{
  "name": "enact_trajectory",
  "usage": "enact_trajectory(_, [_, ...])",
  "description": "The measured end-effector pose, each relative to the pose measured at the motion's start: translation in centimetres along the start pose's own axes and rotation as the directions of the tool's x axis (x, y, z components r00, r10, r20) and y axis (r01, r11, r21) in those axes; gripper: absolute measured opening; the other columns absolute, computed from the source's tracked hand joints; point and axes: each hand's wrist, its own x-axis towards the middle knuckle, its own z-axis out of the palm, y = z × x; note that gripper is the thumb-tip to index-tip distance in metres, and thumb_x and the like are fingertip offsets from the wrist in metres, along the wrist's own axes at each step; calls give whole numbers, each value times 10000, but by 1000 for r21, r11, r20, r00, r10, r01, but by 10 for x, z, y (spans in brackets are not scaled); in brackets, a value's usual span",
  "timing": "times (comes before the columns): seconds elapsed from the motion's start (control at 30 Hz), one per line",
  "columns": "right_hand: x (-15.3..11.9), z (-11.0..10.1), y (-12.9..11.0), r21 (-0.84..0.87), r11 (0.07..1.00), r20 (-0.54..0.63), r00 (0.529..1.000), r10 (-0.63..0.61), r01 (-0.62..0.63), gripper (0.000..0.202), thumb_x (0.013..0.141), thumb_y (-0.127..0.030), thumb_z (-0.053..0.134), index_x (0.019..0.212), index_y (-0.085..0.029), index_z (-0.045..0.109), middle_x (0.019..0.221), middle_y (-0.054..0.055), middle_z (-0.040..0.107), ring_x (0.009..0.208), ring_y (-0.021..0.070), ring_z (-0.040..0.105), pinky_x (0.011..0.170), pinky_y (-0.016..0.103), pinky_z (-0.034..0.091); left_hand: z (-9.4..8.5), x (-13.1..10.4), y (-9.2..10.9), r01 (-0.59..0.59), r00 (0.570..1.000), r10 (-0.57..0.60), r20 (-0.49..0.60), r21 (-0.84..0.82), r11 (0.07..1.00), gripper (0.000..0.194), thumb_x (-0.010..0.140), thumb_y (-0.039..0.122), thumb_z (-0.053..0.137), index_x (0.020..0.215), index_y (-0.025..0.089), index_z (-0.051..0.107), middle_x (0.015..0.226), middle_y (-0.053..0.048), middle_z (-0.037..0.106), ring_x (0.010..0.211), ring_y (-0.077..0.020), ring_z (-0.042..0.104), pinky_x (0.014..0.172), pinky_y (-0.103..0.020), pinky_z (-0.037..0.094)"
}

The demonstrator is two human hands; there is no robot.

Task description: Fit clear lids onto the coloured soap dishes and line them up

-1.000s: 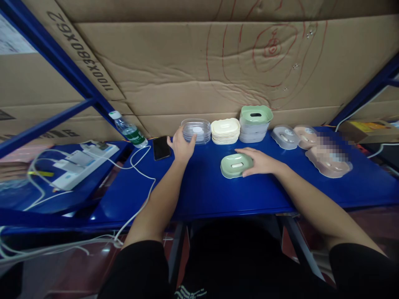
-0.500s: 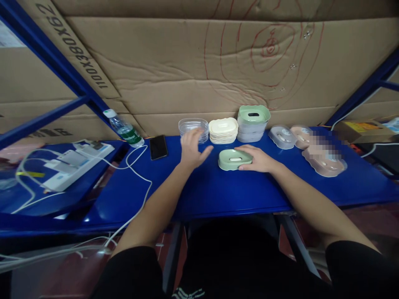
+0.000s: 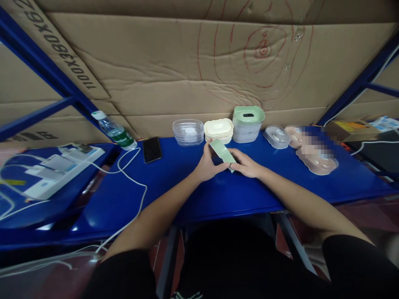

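Note:
Both hands grip a light green soap dish (image 3: 223,153), tilted so that its side faces me, in front of the stacks. My left hand (image 3: 207,166) is closed around its left end, thumb along the near edge. On the right end, the fingers and thumb of my right hand (image 3: 247,165) are closed too. Just behind the hands stands a stack of cream trays (image 3: 218,128). Left of it are nested clear plastic trays (image 3: 188,133). To the right, a green dish (image 3: 248,113) with a dark slot tops a stack of whitish translucent pieces (image 3: 246,133).
Translucent cases, one greyish (image 3: 277,138) and one pinkish (image 3: 317,162), lie at the right. A phone (image 3: 152,150), a water bottle (image 3: 116,132) and a white cable (image 3: 146,189) are on the left. A power strip (image 3: 60,174) lies further left; cardboard (image 3: 149,62) backs the table.
My left hand came from near the clear trays and closed on the soap dish. The dish has been tilted from lying level. The view has shifted slightly right.

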Motion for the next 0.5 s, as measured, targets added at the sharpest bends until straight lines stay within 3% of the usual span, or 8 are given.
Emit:
enact_trajectory(0.17, [-1,1,-4,96,995,-46,998,32,-28,1002,970,-973,523,1702,-288,509,1658,182,635,1424,379,684,1200,580,577,-1,3,4,-47,999,47,21,-18,999,1319,850,806,859,1805,293,108,1724,-266,479,1527,-450,616,1235,-687,559])
enact_trajectory(0.33, [1,1,-3,123,992,-232,972,36,-7,1056,927,-1040,451,1674,-298,534,1576,150,705,1433,404,677,1219,586,556,-4,3,11,-102,994,102,43,3,995,1321,896,827,783,1828,313,1,1766,-252,443,1553,-437,602,1235,-651,571])
enact_trajectory(0.43, [3,-5,6,77,997,-401,916,31,1,1132,914,-1081,287,1676,-281,536,1529,155,727,1406,422,689,1201,617,559,-18,10,27,-121,991,131,-34,198,973,1347,898,758,798,1819,324,-85,1784,-235,423,1613,-419,545,1281,-610,532])
enact_trajectory(0.5, [5,-13,13,23,1000,-473,881,22,-13,1184,908,-1080,133,1685,-283,536,1524,162,724,1445,437,659,1197,645,551,-31,25,44,-93,985,143,-95,404,910,1334,884,633,846,1824,312,-46,1829,-219,363,1662,-414,480,1325,-571,485])
